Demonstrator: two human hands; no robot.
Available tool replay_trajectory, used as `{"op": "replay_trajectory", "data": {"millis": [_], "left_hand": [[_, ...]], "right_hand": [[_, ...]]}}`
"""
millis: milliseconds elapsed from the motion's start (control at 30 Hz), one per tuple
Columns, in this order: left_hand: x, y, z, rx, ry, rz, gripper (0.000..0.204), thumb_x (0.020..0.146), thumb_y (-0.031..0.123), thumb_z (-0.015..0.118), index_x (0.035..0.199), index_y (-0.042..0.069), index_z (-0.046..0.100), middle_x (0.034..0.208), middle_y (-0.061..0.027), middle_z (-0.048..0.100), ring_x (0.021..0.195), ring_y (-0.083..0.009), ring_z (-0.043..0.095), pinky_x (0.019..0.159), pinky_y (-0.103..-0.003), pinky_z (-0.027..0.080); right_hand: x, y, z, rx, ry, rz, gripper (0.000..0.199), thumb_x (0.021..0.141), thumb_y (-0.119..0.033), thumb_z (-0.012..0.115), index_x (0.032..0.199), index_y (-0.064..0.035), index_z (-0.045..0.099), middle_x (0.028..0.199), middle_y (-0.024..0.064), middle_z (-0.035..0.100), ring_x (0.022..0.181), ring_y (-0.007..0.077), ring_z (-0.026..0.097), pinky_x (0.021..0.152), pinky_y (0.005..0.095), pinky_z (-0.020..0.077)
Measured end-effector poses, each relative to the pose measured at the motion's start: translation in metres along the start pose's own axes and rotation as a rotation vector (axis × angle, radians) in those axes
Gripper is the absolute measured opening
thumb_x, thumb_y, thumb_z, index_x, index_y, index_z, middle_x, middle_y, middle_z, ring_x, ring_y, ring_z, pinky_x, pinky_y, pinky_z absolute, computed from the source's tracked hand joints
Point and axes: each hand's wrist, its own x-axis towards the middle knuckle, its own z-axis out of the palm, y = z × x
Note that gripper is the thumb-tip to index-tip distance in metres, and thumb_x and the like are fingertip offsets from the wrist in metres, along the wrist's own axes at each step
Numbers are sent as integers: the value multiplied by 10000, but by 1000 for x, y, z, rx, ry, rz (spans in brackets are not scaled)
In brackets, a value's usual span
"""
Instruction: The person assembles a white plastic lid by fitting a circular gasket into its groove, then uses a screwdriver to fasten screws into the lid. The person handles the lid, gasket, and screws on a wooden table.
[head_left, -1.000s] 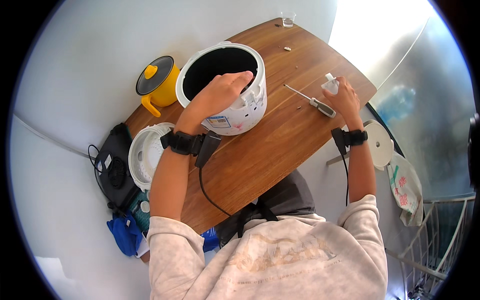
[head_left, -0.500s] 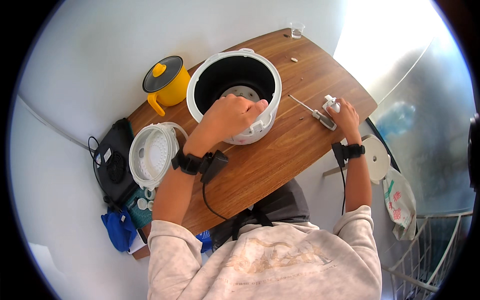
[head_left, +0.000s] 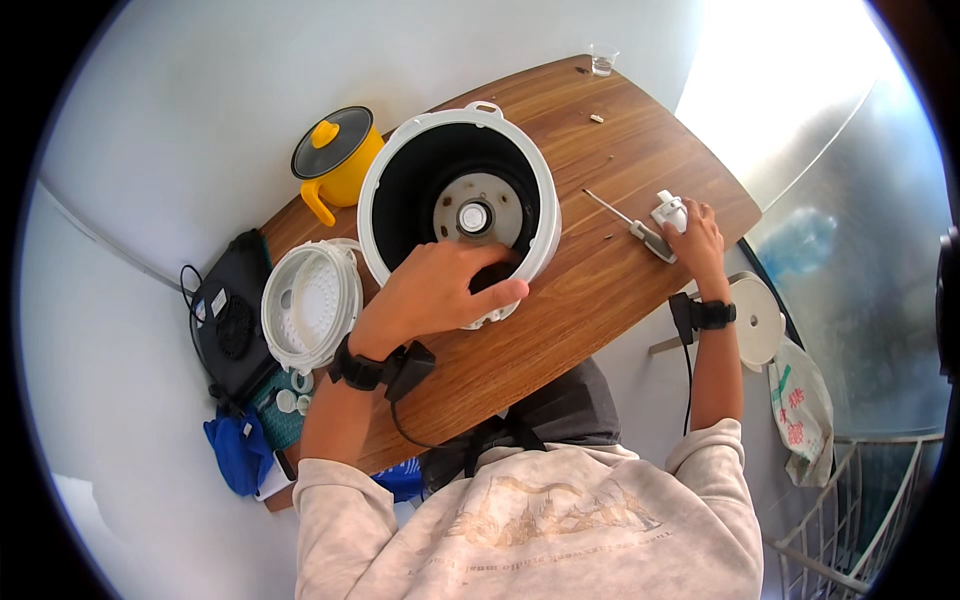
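Observation:
A white rice cooker body [head_left: 400, 190] with a black inside and a round heating plate stands on the brown wooden table [head_left: 590, 290]. My left hand [head_left: 440, 290] grips its near rim, fingers curled over the edge. My right hand [head_left: 692, 235] rests at the table's right edge and holds a small white plastic part [head_left: 668, 210]. A screwdriver [head_left: 630, 225] lies on the table just left of that hand.
A yellow pot with a dark lid [head_left: 335, 160] stands left of the cooker. A white perforated cooker lid [head_left: 310, 305] lies at the table's left end, above a black device [head_left: 230, 320] and blue cloth [head_left: 240, 450]. A small glass [head_left: 602, 60] stands far back. A wire basket [head_left: 860, 520] sits lower right.
The cooker has tipped toward me, so its inside and heating plate now show. My left hand moved from the top of the rim to its near edge. My right hand stayed by the screwdriver.

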Motion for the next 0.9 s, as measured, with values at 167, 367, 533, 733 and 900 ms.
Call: {"op": "replay_trajectory", "data": {"millis": [167,367,533,733,900], "left_hand": [[-12,1,-10,-94,-39,-23,521,852,451,710,1119,3,707,945,-222,735,863,-386,717,805,-410,558],[-29,11,-14,-124,-119,-108,629,717,299,725,1267,11,622,1054,-245,721,942,-397,708,853,-412,557],[-53,18,-15,-87,-165,-107,600,736,193,701,1305,36,590,1096,-223,703,970,-414,689,929,-428,548],[-84,2,-5,137,-39,-48,480,805,108,664,1277,60,598,1111,-194,674,1089,-382,635,1120,-494,422],[-91,10,-4,175,15,-48,404,824,104,668,1216,25,608,1156,-201,670,1113,-369,630,1174,-543,352]], "right_hand": [[-10,-29,-21,203,69,-137,480,931,-297,695,1345,-81,582,1320,210,616,1151,388,647,947,468,521],[-42,-93,-27,744,-317,-201,566,1024,-421,590,1414,-28,472,1263,254,648,1081,361,682,899,410,537],[-53,-115,-23,1162,-618,-59,733,1054,-593,434,1507,-20,374,1309,198,621,1099,255,678,901,366,552],[-74,-131,-34,1450,-847,-23,687,1068,-524,474,1501,0,377,1320,166,598,1154,227,649,945,374,549],[-93,-119,-30,1596,-852,-90,580,1055,-399,575,1448,-13,393,1317,150,605,1162,215,643,995,385,534]]}}
